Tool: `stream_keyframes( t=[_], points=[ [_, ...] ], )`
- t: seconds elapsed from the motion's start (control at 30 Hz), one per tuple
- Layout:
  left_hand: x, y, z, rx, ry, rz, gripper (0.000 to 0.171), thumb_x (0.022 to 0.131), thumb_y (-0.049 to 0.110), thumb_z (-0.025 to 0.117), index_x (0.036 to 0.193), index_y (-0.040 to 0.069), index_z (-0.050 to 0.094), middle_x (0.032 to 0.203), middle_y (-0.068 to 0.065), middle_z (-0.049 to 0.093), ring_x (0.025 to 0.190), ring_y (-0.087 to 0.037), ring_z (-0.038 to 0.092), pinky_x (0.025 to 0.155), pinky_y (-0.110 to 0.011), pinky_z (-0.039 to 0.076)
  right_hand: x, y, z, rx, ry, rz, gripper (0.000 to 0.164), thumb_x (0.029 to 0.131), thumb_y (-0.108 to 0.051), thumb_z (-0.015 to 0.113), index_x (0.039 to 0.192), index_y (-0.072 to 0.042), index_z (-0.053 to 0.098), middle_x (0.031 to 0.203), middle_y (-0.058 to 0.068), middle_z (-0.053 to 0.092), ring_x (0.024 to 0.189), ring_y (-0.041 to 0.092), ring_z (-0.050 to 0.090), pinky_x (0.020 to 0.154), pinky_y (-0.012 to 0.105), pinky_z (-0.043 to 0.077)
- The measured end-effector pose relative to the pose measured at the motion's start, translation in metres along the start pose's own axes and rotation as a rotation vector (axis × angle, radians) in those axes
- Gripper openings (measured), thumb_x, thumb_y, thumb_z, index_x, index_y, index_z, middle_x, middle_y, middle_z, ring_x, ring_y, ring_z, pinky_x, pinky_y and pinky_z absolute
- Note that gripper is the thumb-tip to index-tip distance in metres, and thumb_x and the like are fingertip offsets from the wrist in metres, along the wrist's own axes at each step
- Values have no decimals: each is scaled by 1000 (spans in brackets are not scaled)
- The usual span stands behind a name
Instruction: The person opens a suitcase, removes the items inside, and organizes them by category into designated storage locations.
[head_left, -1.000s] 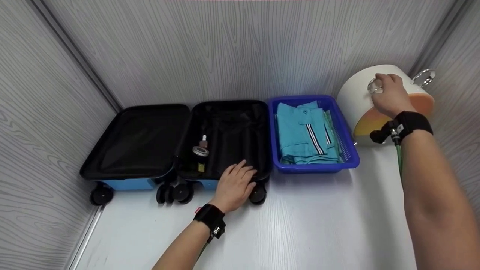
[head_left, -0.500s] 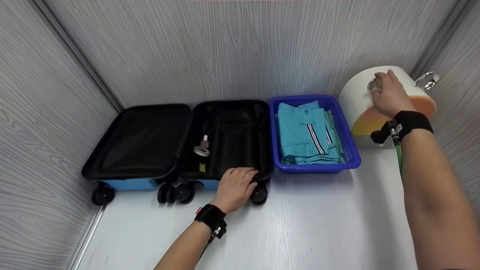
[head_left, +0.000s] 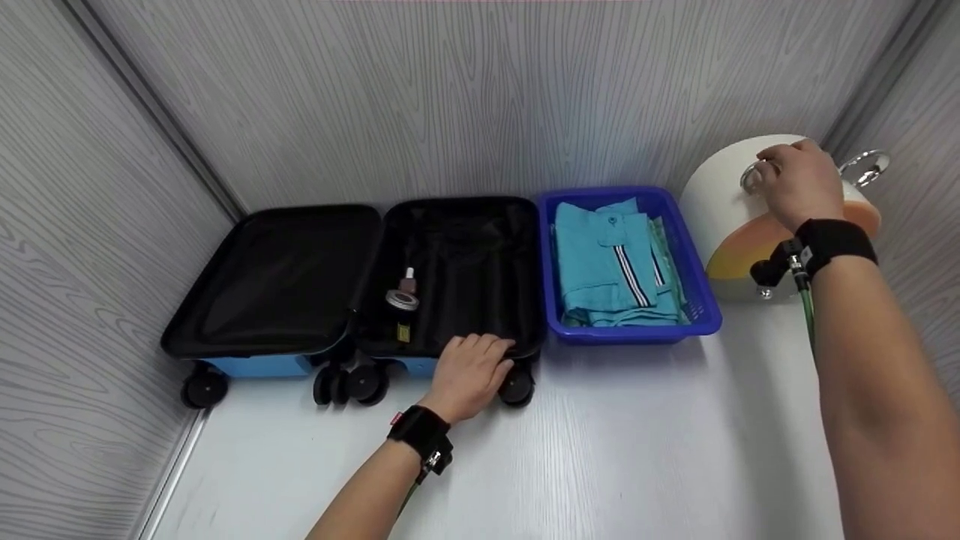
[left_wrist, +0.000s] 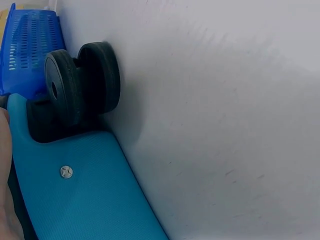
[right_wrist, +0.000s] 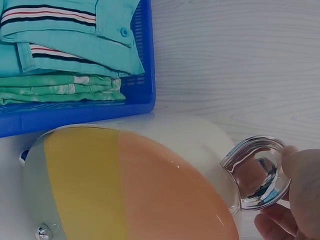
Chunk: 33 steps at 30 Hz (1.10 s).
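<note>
My right hand (head_left: pixel 806 187) curls round a shiny chrome loop handle (right_wrist: pixel 272 195) on a white rounded case (head_left: pixel 716 180) with yellow and orange panels. A second chrome loop (head_left: pixel 868 166) stands at the case's far right. My left hand (head_left: pixel 469 375) rests over the front edge of an open suitcase (head_left: pixel 480 277), black inside and blue outside. Inside, near the hinge, lie a small white-tipped bottle (head_left: pixel 407 283) and a round silver-lidded item (head_left: pixel 402 301). The left wrist view shows the suitcase's blue side (left_wrist: pixel 90 190).
Between suitcase and case stands a blue plastic basket (head_left: pixel 705 328) of folded turquoise clothes (head_left: pixel 596 262). The suitcase's other half (head_left: pixel 285 277) lies open at left. Black wheels (head_left: pixel 517 386) stick out in front. Grey wood-grain walls (head_left: pixel 450 97) enclose the white table (head_left: pixel 585 450).
My right hand has moved slightly right and closer to me, and the case has shifted the same way. My left fingers have settled lower on the suitcase edge.
</note>
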<state>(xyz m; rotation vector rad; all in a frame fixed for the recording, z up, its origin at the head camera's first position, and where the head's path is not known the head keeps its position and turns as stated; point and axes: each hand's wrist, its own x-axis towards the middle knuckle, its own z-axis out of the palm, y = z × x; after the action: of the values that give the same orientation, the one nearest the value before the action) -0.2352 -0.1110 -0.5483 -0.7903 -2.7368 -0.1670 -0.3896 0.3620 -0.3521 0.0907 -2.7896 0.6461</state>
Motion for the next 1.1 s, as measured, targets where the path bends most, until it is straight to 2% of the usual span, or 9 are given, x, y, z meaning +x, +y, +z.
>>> stream_keyframes(
  t=[0.2, 0.43, 0.7, 1.1],
  points=[
    [-1, 0, 0, 2, -19, -8, 42, 111, 41, 40, 139, 19, 61, 129, 1, 64, 114, -22, 59, 87, -38, 45, -1, 6, -5, 0, -59, -31, 46, 111, -26, 40, 137, 9, 56, 138, 36, 45, 126, 58, 41, 105, 68, 32],
    [1, 2, 1, -4, -12, 0, 41, 110, 40, 42, 139, 18, 61, 129, 0, 64, 115, -22, 60, 88, -39, 46, -4, 17, -10, -24, -73, -115, 40, 110, -23, 45, 128, 9, 61, 124, 35, 59, 114, 57, 49, 97, 66, 35],
    [1, 3, 3, -18, -9, -4, 39, 109, 39, 46, 139, 18, 61, 129, 0, 64, 115, -22, 60, 87, -38, 46, -10, 20, -21, -25, -200, -88, 43, 111, -29, 42, 130, 6, 58, 126, 32, 57, 114, 50, 49, 95, 64, 37],
    [3, 3, 5, -37, 8, -1, 38, 108, 38, 50, 138, 17, 62, 127, -1, 65, 113, -23, 60, 86, -39, 46, -20, 21, -39, -27, -325, -68, 45, 110, -39, 45, 130, -2, 59, 123, 26, 59, 109, 42, 52, 89, 59, 39]
  ],
)
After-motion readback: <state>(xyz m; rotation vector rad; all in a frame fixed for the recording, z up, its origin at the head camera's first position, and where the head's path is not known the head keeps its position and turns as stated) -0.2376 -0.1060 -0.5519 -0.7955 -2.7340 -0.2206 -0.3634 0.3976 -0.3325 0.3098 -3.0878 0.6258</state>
